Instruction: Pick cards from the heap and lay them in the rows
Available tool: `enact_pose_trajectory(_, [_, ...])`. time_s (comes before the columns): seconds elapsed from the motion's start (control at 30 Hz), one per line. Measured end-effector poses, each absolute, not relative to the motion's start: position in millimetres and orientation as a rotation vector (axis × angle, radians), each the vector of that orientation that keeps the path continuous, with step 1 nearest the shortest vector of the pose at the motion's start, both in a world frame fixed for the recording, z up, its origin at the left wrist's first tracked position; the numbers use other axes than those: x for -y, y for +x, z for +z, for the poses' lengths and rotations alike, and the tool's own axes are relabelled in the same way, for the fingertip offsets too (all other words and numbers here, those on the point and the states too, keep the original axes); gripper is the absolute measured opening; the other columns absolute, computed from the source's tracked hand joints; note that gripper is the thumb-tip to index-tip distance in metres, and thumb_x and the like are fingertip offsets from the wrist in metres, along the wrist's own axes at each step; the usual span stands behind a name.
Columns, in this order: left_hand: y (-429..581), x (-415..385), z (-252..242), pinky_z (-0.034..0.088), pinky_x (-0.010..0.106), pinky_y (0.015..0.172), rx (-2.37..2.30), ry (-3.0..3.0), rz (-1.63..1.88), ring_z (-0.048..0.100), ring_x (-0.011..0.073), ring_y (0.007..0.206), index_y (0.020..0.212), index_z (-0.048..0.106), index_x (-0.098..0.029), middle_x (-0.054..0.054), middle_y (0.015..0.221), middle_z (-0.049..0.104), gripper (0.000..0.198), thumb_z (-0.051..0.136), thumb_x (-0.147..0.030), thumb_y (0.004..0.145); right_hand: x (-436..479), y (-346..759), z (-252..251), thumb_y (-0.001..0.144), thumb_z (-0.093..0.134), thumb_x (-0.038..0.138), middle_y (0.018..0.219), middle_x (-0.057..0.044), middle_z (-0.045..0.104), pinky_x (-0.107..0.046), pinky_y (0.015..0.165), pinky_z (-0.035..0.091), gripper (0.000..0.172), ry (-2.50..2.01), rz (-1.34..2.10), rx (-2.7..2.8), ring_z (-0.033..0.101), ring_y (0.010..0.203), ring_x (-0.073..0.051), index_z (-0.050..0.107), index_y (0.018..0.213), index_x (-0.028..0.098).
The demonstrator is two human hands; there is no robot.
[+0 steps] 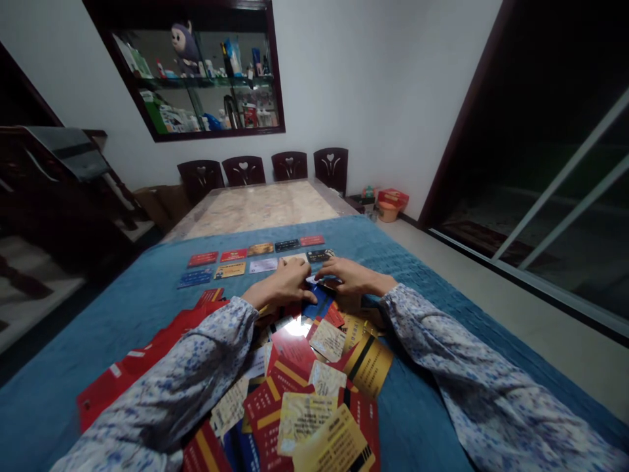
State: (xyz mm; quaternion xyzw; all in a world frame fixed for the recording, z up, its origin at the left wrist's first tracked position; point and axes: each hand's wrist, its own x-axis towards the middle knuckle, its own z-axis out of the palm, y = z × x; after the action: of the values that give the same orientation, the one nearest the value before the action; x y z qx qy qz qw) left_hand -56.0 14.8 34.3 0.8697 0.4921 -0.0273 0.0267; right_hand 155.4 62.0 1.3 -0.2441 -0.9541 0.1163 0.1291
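A big loose heap of plastic cards [304,380], red, gold, blue and white, lies on a blue cloth [113,328] in front of me. Beyond it, two neat rows of cards [255,257] lie flat on the cloth. My left hand [282,283] and my right hand [346,275] meet at the far edge of the heap, fingers curled, both pinching a small pale card [314,280] between them. Both arms wear a blue-flecked white sleeve.
A long marble-topped table [260,206] extends beyond the cloth, with several dark chairs [289,164] at its far end. A wall cabinet [201,72] holds bottles and a toy. A red basket [392,202] sits on the floor at right, near a glass door.
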Motion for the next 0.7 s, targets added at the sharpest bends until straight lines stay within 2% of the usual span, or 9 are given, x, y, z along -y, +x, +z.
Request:
enact_pose_trajectory(0.13, [-54.3, -19.6, 29.1, 0.038, 0.039, 0.093, -1.517, 2.767, -0.049, 0.056, 0.0308, 0.112, 0.105, 0.060, -0.017, 0.013, 0.118, 0.063, 0.057, 0.078, -0.063, 0.077, -56.0, 163.2, 2.6, 0.084, 0.060, 0.007, 0.123, -0.014, 0.073, -0.045, 0.104, 0.046, 0.041, -0.649, 0.414, 2.795, 0.064, 0.112, -0.027, 0.075, 0.120, 0.017])
enact_pose_trajectory(0.3, [-53.3, -26.0, 23.0, 0.036, 0.042, 0.094, -1.483, 2.870, -0.014, 0.054, 0.0319, 0.114, 0.105, 0.062, -0.017, 0.013, 0.119, 0.063, 0.055, 0.077, -0.063, 0.080, -55.6, 169.4, 3.3, 0.071, 0.065, 0.006, 0.124, -0.011, 0.073, -0.046, 0.106, 0.044, 0.051, -0.647, 0.461, 2.829, 0.063, 0.115, -0.029, 0.075, 0.120, 0.018])
enact_pose_trajectory(0.57, [-43.7, -11.6, 28.3, 0.038, 0.041, 0.094, -1.408, 2.882, -0.041, 0.059, 0.0280, 0.112, 0.098, 0.072, -0.020, 0.010, 0.108, 0.071, 0.018, 0.065, -0.036, 0.094, -57.0, 173.6, 3.3, 0.068, 0.079, 0.020, 0.121, -0.013, 0.069, -0.046, 0.100, 0.047, 0.055, -0.641, 0.421, 2.854, 0.063, 0.111, -0.029, 0.072, 0.123, 0.016])
enact_pose_trajectory(0.7, [-39.2, 0.1, 32.3, 0.043, 0.038, 0.091, -1.367, 2.848, -0.101, 0.064, 0.0264, 0.105, 0.094, 0.076, -0.020, 0.009, 0.104, 0.074, 0.018, 0.058, -0.025, 0.094, -57.1, 174.2, 2.9, 0.068, 0.080, 0.019, 0.116, -0.012, 0.068, -0.043, 0.095, 0.049, 0.052, -0.645, 0.395, 2.853, 0.062, 0.106, -0.027, 0.073, 0.119, 0.016])
